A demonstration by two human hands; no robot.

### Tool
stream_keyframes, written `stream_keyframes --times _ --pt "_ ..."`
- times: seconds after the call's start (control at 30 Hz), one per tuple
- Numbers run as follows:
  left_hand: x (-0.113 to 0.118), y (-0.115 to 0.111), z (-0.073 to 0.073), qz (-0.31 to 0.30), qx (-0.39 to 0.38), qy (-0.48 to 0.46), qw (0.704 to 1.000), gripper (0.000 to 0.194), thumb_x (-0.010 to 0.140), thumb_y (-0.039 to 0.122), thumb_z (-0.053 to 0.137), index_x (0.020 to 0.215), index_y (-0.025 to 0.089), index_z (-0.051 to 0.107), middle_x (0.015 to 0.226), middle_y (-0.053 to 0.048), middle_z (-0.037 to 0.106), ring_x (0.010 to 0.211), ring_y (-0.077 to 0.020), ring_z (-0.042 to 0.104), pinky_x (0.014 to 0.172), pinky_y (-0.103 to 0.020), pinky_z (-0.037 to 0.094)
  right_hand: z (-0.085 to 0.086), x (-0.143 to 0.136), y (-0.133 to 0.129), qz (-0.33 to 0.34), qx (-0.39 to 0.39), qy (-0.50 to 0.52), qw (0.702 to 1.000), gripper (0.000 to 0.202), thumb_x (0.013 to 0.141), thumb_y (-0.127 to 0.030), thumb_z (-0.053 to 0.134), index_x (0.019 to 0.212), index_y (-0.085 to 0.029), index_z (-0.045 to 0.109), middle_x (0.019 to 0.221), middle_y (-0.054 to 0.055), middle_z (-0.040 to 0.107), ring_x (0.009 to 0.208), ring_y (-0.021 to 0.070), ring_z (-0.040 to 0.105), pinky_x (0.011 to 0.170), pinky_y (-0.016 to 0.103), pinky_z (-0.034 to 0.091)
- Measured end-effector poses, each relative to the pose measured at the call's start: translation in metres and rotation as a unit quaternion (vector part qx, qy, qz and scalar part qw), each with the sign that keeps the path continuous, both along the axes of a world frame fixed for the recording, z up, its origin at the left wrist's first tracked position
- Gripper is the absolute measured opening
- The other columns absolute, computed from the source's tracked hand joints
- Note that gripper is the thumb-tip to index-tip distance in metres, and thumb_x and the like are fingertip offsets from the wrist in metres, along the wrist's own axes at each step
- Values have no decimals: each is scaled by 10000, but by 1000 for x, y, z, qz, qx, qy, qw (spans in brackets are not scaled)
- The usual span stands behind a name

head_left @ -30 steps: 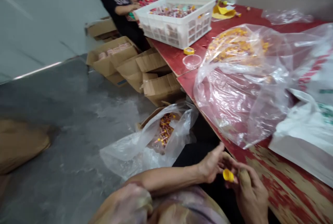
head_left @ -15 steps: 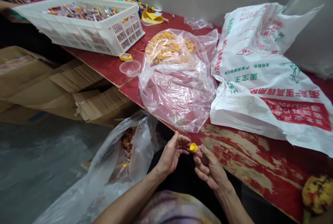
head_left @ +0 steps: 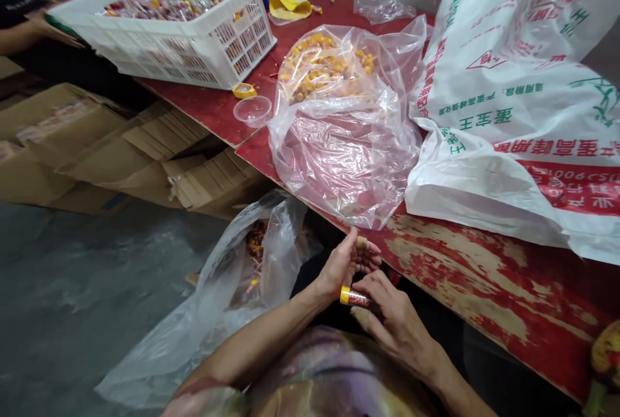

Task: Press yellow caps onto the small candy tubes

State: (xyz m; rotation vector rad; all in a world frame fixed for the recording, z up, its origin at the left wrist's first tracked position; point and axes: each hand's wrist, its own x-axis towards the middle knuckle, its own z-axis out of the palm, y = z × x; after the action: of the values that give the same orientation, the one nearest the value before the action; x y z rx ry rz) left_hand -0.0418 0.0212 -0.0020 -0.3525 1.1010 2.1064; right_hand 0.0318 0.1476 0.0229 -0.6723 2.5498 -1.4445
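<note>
Your right hand (head_left: 371, 299) is clamping the tube (head_left: 357, 298), baring its cap (head_left: 345, 295); your left hand (head_left: 347, 265) is hanging apart near the surface's (head_left: 465, 268) edge.

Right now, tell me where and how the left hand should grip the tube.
Probably pinch the tube's yellow end, from the left: this round end juts free toward the left hand, while the right hand's fingers hide the other end.

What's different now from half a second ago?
The right hand has rolled over, back upward, turning the yellow-ended tube it holds to lie more level, its yellow end pointing left. Nothing was visibly taken or let go. The left hand stays open; the white crate and clear bag of yellow pieces stay put on the red table.
</note>
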Motion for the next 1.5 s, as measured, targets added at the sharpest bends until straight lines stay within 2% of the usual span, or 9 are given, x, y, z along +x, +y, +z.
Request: stream_keyframes --times 0.3,0.6,0.87,0.97,1.07,1.17,1.27,1.4,1.5 --pt "8 -1 -11 -29 -28 -39 998 713 741 775 389 732 111 649 641 -78 623 594 -159 551 619 -274 377 -12 -3 -3 52 69 23 996 214 925 -221 417 1119 -171 492 948 90 589 839 167 604 693 267 519" --pt "19 0 -6 -91 -73 -103 988 780 749 801 283 603 112 620 494 -71 568 423 -105 443 484 -228 267 -22 11 -18 18 70 108 991 150 921 -244 387 807 -180 463 677 26 556 570 135 512 503 247 387" --pt "-6 -6 9 -13 -51 10 999 622 741 734 472 782 145 666 727 -69 653 681 -178 575 649 -259 440 -18 -13 -3 -110 -84 27 990 179 889 -299 428 955 -183 547 739 -4 590 580 98 505 543 211 396" --pt "1 -13 13 -78 -99 140 982 457 805 597 540 852 160 666 764 -49 636 719 -177 559 675 -260 450 -16 -14 9 -184 -46 61 980 198 896 -243 423 1060 -184 517 864 32 603 695 119 553 630 229 434" --pt "12 -17 14 -141 -130 198 961 288 823 448 607 831 163 649 642 -6 563 590 -139 503 583 -238 430 -18 -12 10 -174 32 115 977 182 869 -199 422 1031 -172 501 881 58 581 748 151 553 648 262 449" --pt "16 -26 16 -77 -114 165 977 216 799 380 649 820 165 649 716 -13 593 610 -131 523 583 -233 449 -17 -13 10 -135 50 119 982 219 863 -190 426 1072 -173 489 951 72 579 833 171 570 701 283 483" --pt "10 -58 18 65 -136 134 979 201 725 332 712 838 173 666 833 -32 664 711 -174 595 636 -263 494 -16 -22 35 -175 86 173 965 258 904 -226 431 1153 -187 487 1149 101 547 1062 207 531 893 356 465" --pt "11 -144 5 291 -241 114 919 213 585 283 757 748 181 665 787 -11 710 706 -212 636 639 -286 522 -33 -56 107 -327 198 246 891 274 943 -274 367 1137 -161 524 1169 120 554 1095 246 507 954 426 421" --pt "18 -203 -27 348 -358 108 860 191 563 303 730 686 188 640 713 -4 697 637 -211 631 600 -293 526 -52 -85 159 -371 294 299 828 347 942 -316 328 1073 -95 561 1109 166 583 1040 283 531 928 442 433"
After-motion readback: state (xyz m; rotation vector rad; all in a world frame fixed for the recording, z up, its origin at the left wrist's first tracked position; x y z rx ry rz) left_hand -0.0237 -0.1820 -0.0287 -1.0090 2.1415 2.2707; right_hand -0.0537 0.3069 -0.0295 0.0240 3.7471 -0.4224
